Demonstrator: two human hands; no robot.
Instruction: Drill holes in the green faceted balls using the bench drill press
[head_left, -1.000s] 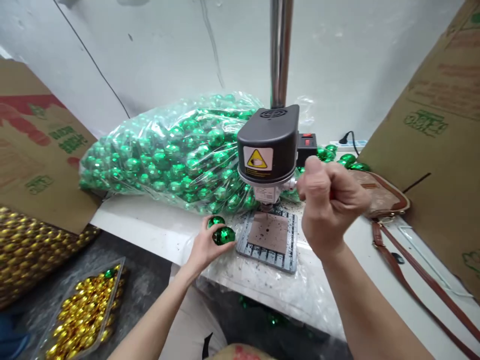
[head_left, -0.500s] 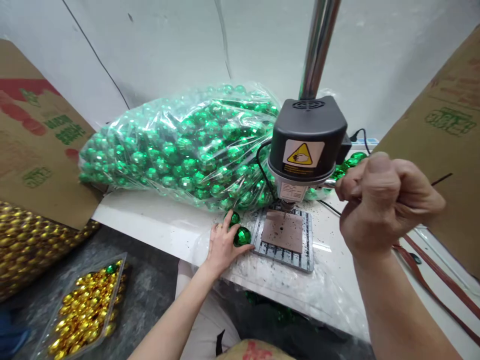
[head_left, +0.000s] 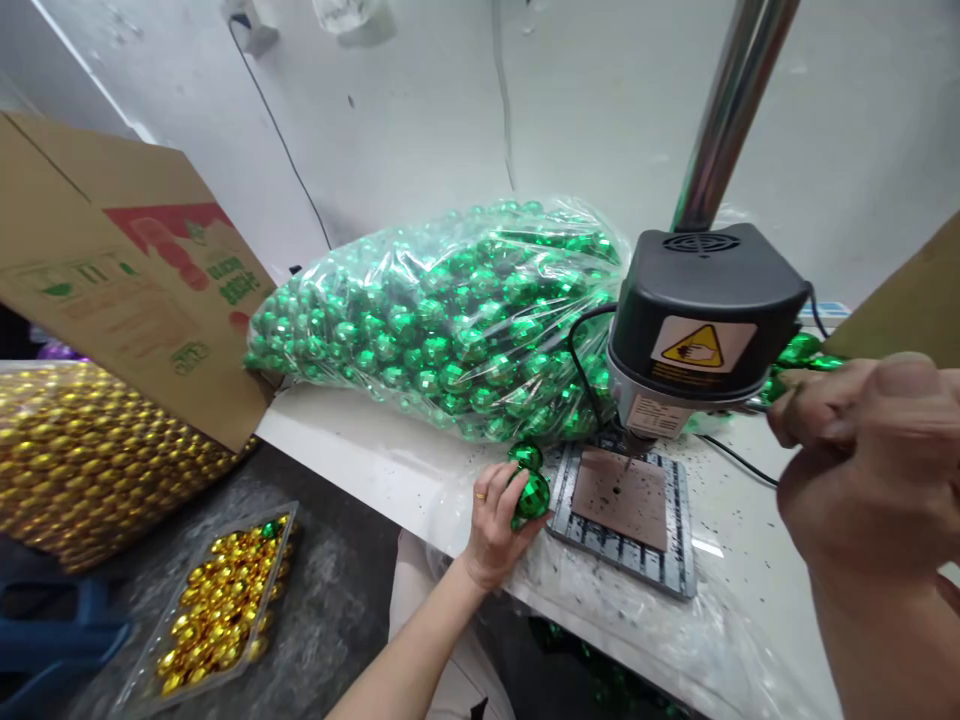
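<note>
My left hand [head_left: 496,525] rests on the white table's front edge, fingers wrapped round a faceted green ball [head_left: 531,494], with a second green ball [head_left: 526,456] just behind it. Both sit left of the slotted base plate [head_left: 622,505] of a small bench drill [head_left: 697,325]. My right hand [head_left: 862,450] is clenched in a fist at the drill head's right side, closed on its feed lever, most of which is hidden. The drill bit hangs a little above the plate.
A big clear bag of green balls [head_left: 450,320] lies behind the drill. Cardboard boxes [head_left: 135,270] stand left and right. Gold balls fill a bag [head_left: 82,460] and a clear tray [head_left: 217,600] at lower left. A steel column [head_left: 731,110] rises from the drill.
The view has swung left, so the drill and both hands sit further right in frame. My left hand has closed round the green ball. My right fist stays on the lever.
</note>
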